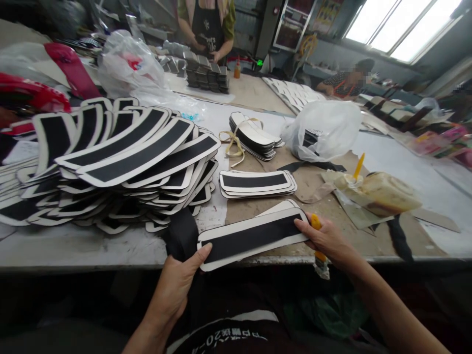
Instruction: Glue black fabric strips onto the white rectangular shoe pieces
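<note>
A white curved panel with a black strip along its middle is held by both hands at the table's front edge. My left hand is closed on its left end, thumb on top. A loop of black tape rises beside that hand, in front of the big pile. My right hand grips the right end, thumb pressing the strip, and also holds a yellow-handled brush pointing down. Another white panel lies partly hidden behind the held one.
A large pile of similar panels fills the left. A small stack, a tied bundle, a white plastic bag and a glue-stained container with a yellow nozzle stand beyond. A co-worker handles pieces across the table.
</note>
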Motion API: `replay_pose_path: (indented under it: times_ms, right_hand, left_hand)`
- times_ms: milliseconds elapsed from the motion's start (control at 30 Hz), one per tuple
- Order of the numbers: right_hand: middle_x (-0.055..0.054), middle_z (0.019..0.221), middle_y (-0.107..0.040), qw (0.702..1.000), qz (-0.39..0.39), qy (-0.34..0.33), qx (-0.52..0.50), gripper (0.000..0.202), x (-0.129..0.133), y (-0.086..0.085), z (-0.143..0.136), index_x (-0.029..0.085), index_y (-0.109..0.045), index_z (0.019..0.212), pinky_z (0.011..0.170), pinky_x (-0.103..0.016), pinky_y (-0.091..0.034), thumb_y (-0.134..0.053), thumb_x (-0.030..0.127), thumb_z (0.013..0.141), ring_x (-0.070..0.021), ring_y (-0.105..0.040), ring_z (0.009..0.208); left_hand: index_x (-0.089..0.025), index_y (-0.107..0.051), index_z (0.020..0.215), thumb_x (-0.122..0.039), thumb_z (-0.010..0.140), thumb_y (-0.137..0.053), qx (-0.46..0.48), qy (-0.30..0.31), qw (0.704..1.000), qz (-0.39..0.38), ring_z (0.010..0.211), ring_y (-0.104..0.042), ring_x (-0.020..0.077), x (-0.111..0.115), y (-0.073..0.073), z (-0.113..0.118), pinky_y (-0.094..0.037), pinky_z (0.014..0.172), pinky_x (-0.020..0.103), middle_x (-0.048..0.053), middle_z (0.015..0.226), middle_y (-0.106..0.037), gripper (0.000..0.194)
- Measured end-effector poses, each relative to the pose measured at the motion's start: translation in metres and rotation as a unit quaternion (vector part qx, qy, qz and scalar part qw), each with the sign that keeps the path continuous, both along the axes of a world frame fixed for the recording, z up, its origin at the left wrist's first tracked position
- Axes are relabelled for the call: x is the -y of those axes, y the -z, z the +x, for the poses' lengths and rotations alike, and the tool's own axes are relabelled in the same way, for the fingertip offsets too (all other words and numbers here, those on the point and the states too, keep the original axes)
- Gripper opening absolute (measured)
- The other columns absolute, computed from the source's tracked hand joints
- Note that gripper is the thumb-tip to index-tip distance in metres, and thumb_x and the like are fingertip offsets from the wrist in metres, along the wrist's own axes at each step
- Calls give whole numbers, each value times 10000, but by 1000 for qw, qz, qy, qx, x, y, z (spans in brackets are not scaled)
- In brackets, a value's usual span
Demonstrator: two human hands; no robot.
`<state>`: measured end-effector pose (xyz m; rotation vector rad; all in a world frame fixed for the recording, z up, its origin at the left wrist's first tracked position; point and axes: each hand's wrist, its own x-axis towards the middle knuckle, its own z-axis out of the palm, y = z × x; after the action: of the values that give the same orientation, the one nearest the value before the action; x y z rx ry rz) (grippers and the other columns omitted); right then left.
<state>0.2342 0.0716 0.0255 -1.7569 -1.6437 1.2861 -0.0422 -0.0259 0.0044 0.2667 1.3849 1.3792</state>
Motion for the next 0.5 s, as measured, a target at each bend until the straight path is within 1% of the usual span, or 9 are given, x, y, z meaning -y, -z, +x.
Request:
replay_pose_path:
  times_ms: [100,167,267,333,433,500]
  right_hand:
    - [72,513,-380,999,-7,17,34,379,1,0,4,199,-462,708,384,-204,-305,-576,560,736,-69,-356,428]
    - [71,495,-363,999,-15,27,29,386,0,1,7,203,-460,698,376,-213,-294,-583,568,731,-73,-341,419]
    - [74,468,-341,999,-24,35,-15,389,2,2,10,212,-444,683,367,-223,-261,-599,567,724,-76,-311,400]
    - [74,463,-340,997,-32,39,-52,381,4,2,11,217,-434,681,363,-225,-228,-614,551,722,-74,-291,395]
    - [82,442,-317,989,-61,45,-124,358,11,1,10,226,-417,691,365,-221,-185,-610,523,743,-69,-245,387]
    - [90,415,-290,978,-87,52,-180,340,14,1,9,229,-407,700,372,-213,-189,-596,503,765,-66,-221,383]
  left_hand:
    - [-153,-543,1205,-255,638,-762,33,14,999,16,971,-627,250,3,-1,0,-480,881,351,75,1033,-687,617]
    - [-136,-561,1181,-252,639,-760,44,20,998,27,984,-621,262,4,-1,-1,-473,898,367,87,1046,-684,589]
    - [-136,-577,1164,-237,649,-749,55,21,997,42,1033,-598,267,5,-2,-2,-458,924,374,87,1068,-678,552]
    - [-143,-573,1174,-225,642,-750,67,21,996,47,1041,-594,268,6,-4,-3,-459,926,380,80,1057,-683,567]
    - [-155,-583,1165,-204,623,-756,90,21,995,39,992,-620,274,7,-6,-4,-487,888,389,72,1026,-694,570]
    - [-151,-611,1121,-199,631,-749,122,28,992,20,935,-643,275,8,-6,-4,-509,844,391,79,991,-704,512]
